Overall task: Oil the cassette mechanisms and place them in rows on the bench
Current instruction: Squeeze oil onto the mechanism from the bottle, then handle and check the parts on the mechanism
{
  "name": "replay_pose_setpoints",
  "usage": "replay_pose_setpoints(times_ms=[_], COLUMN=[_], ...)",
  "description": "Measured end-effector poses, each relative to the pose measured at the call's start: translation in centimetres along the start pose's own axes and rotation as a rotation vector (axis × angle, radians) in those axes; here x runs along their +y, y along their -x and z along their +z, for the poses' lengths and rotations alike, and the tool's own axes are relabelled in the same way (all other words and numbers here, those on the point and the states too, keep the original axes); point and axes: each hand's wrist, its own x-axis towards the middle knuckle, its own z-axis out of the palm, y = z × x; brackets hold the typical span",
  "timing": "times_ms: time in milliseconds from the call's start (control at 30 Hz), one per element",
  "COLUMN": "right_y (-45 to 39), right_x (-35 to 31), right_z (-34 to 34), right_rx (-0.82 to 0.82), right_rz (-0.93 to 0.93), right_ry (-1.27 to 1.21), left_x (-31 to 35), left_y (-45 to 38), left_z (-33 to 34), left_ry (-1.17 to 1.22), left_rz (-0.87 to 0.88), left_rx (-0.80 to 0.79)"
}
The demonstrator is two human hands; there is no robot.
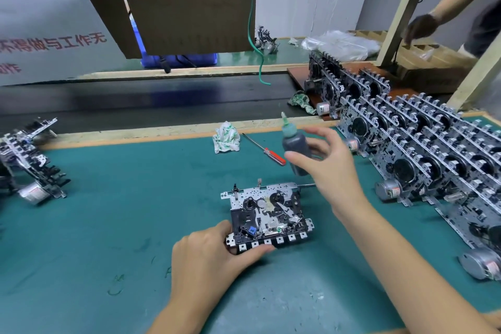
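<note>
A cassette mechanism (268,214) lies flat on the green mat (108,211) in front of me. My left hand (211,257) grips its near left corner, with the thumb along the front edge. A dark oil bottle (294,148) with a green nozzle stands just beyond the mechanism. My right hand (328,168) is spread around the bottle, thumb in front and fingers behind, loose and not clamped on it. Rows of finished mechanisms (423,154) lean against each other on the right side of the bench.
A red-handled screwdriver (267,150) and a crumpled rag (226,141) lie behind the bottle. More mechanisms (29,160) are piled at the left edge. A second rag (301,102) lies on the dark conveyor. Another person's gloved hand (421,27) works at the far right.
</note>
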Motion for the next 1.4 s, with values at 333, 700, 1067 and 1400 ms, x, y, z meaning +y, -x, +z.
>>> replay_pose_setpoints(times_ms=[333,700,1067,1400], right_y=[-3.5,2.2,6.3,6.4], right_x=[3.2,1.5,3.5,3.4], right_z=[3.5,-2.0,-3.6,-3.5], right_rx=[-0.397,-0.144,-0.444,-0.502], right_rz=[0.132,-0.203,-0.296,-0.254], right_ry=[0.316,0.694,0.866,0.721], left_x=[-0.7,-0.6,-1.0,-0.1], left_y=[0.1,-0.1,-0.9,-4.8], left_z=[0.4,0.1,-1.7,-9.5], left_ry=[-0.062,-0.043,-0.279,-0.58], left_rz=[-0.087,-0.088,-0.128,0.077], left_rx=[-0.013,-0.032,-0.216,-0.33])
